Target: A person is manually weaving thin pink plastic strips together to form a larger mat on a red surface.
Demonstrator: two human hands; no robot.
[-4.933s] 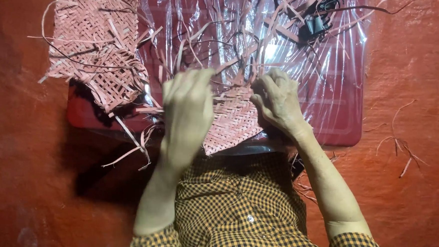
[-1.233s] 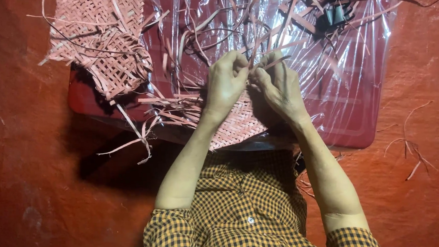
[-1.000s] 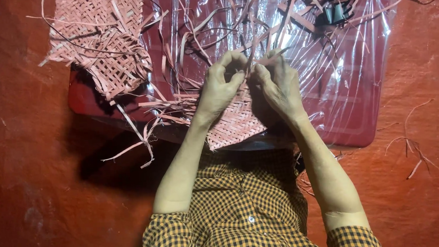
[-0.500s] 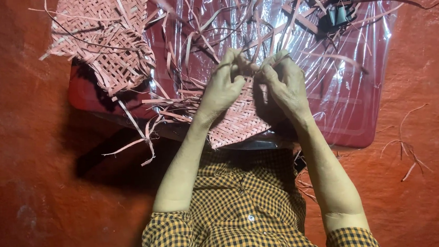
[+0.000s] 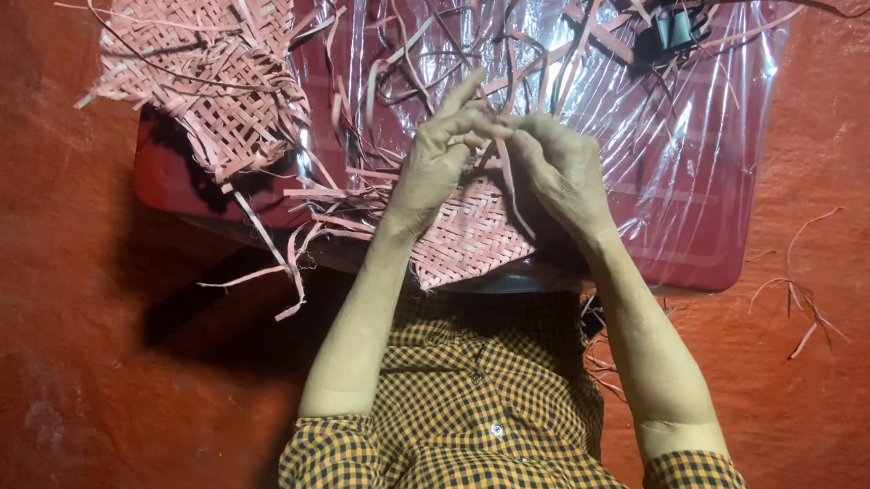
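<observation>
Pink woven strip (image 5: 507, 176), thin, light and bendy, is pinched near its free end between left hand (image 5: 438, 160) and right hand (image 5: 560, 168) above the half-woven mat (image 5: 469, 238).

Red floor (image 5: 51, 294), rough, mottled. Dark red tray (image 5: 713, 250) on floor, top centre. Clear plastic sheet (image 5: 687, 132) spread over tray. Woven mat piece (image 5: 208, 78) on tray's left corner, overhanging onto floor. Second woven piece (image 5: 465, 243) at tray's near edge. Loose strips (image 5: 258, 274) trailing off tray's left near edge. Stray strips (image 5: 795, 295) on floor right of tray. Black clips (image 5: 681, 13) on sheet, tray's far right.
</observation>
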